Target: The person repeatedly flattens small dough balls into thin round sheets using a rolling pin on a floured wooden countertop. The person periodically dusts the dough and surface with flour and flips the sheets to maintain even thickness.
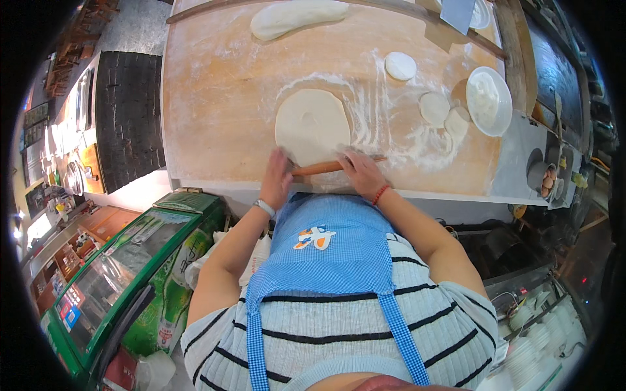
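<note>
A thin wooden rolling pin (318, 168) lies slantwise over the near edge of a flat round dough sheet (313, 124). My left hand (277, 178) is at the pin's left end and covers its tip. Over the right part of the pin my right hand (362, 171) is bent, with its fingers by the sheet's lower right edge. The pin's right tip sticks out beyond that hand. Loose flour surrounds the sheet on the wooden work board (220, 122).
A long dough log (298, 18) lies at the back. To the right are a thick dough round (400, 66), two flat dough pieces (434, 109) and a white bowl of flour (489, 102). A wooden strip (210, 10) edges the board's far side. A green-framed fridge (127, 254) stands lower left.
</note>
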